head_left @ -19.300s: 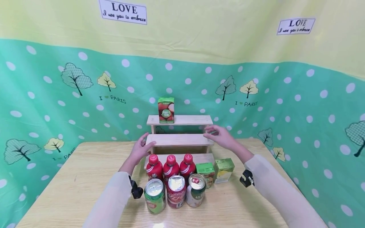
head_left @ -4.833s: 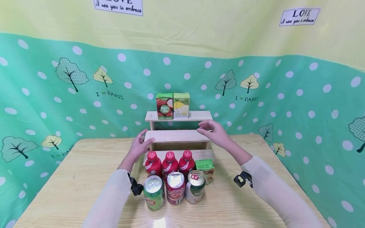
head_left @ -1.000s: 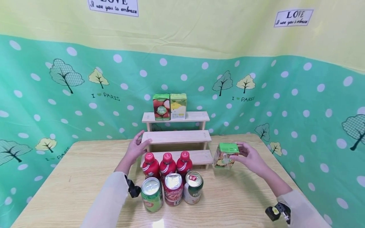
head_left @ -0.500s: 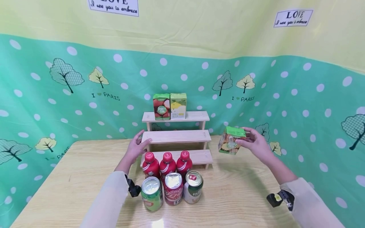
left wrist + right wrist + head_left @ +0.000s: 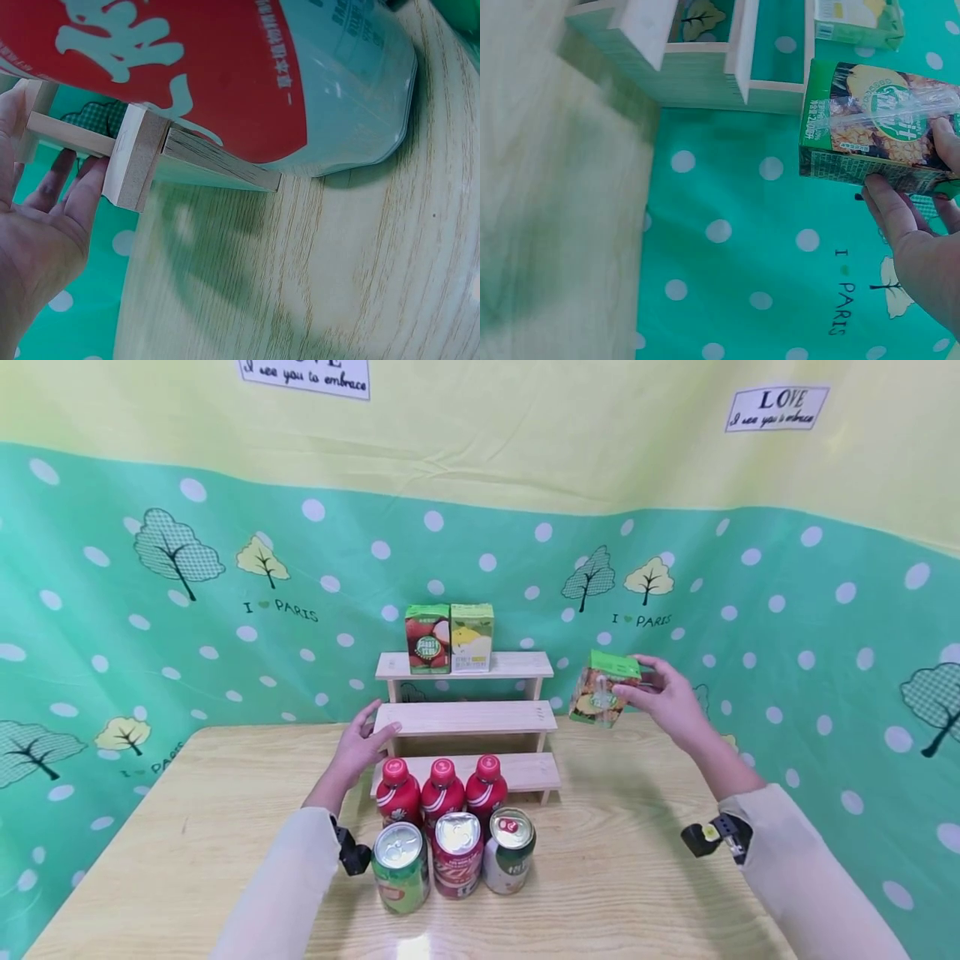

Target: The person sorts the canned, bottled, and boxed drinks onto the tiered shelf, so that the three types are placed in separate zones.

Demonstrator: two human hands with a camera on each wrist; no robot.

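In the head view, my right hand (image 5: 667, 697) holds a pineapple juice box (image 5: 602, 689) with a green top up in the air, right of the stepped wooden rack (image 5: 468, 717). The box tilts slightly. The right wrist view shows thumb and fingers gripping opposite sides of the juice box (image 5: 885, 124), whose wrapper has a straw under it. My left hand (image 5: 358, 747) grips the left end of the rack's middle step, thumb on top. Two juice boxes stand on the top step: a red lychee one (image 5: 428, 641) and a yellow-and-white pear one (image 5: 472, 639).
Three red-capped bottles (image 5: 443, 793) stand before the bottom step. In front of them are three cans: green (image 5: 401, 868), red (image 5: 457, 856) and white-and-green (image 5: 508, 852). A polka-dot curtain (image 5: 315, 568) hangs behind the wooden table (image 5: 225, 827).
The pear juice box has come onto the top step beside the lychee one. My right hand has taken the pineapple juice box off the table and raised it. My left hand stays on the rack.
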